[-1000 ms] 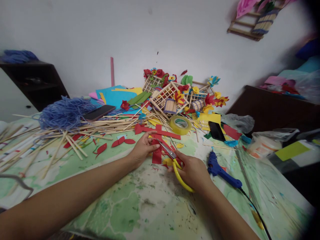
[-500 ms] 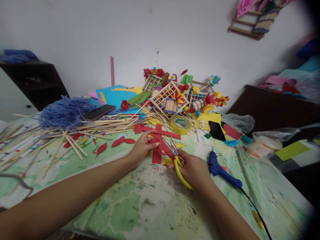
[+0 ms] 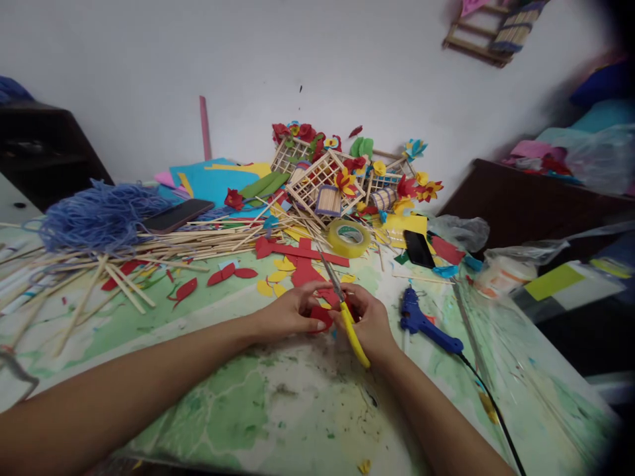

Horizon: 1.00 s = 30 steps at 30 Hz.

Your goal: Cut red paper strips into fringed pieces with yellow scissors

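Observation:
My left hand (image 3: 292,312) is closed, with a small red petal-like piece (image 3: 322,318) between thumb and fingers. In my right hand (image 3: 370,324) are the scissors (image 3: 353,334), their yellow handles toward me and the metal blades pointing away. The blades look nearly closed. Both hands are close together above the table, and the right fingertips come near the red piece; whether they touch it I cannot tell. Just beyond the hands lie crossed red strips (image 3: 317,252) and several yellow petal cutouts (image 3: 272,283). Further red cutouts (image 3: 186,289) lie to the left.
Behind are stick lattices with flowers (image 3: 322,182), a tape roll (image 3: 350,238), and thin wooden sticks (image 3: 198,248). Blue yarn (image 3: 99,215) and a phone (image 3: 178,216) sit left. A blue glue gun (image 3: 426,325) with its cord and a black phone (image 3: 418,248) are right.
Both hands have drawn nearer to me and together. The left hand has left the red strips and now holds a small red piece. The scissors have turned more upright. Yellow petals are uncovered.

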Tool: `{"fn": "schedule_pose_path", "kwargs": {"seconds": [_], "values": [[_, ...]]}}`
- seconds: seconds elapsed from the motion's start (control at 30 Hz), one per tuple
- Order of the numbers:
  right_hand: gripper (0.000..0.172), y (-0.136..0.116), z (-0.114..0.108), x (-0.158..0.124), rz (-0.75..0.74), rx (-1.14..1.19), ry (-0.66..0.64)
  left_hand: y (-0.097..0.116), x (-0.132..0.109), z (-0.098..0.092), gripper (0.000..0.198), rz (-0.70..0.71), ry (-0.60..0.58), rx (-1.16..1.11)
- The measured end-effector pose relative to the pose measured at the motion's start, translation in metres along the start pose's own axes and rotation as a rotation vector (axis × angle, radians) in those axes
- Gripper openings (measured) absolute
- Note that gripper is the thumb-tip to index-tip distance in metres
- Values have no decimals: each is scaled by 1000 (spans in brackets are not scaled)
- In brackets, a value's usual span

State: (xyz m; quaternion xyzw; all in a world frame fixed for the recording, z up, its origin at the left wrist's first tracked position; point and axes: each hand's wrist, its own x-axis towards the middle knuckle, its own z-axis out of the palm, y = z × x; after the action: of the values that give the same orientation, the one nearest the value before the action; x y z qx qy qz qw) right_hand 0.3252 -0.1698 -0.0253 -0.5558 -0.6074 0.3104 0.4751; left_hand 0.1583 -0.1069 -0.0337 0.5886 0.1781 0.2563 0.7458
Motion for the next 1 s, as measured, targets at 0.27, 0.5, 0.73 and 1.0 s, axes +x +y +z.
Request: {"fn": "schedule_pose_path", "kwargs": {"seconds": [0.27,0.5,0.73,1.0], "values": [[39,-8,1,-3,16,-63,-74,5,2,-2,66,6,197,136],[42,-9,-9,-3,-27,-484,-21,8,3,-6,64,50,404,88],[53,-17,-32,7,-30,-1011,-37,9,6,-18,59,120,508,46],[57,-21,-29,6,-13,-988,-175,10,9,-19,54,189,525,-51]]}}
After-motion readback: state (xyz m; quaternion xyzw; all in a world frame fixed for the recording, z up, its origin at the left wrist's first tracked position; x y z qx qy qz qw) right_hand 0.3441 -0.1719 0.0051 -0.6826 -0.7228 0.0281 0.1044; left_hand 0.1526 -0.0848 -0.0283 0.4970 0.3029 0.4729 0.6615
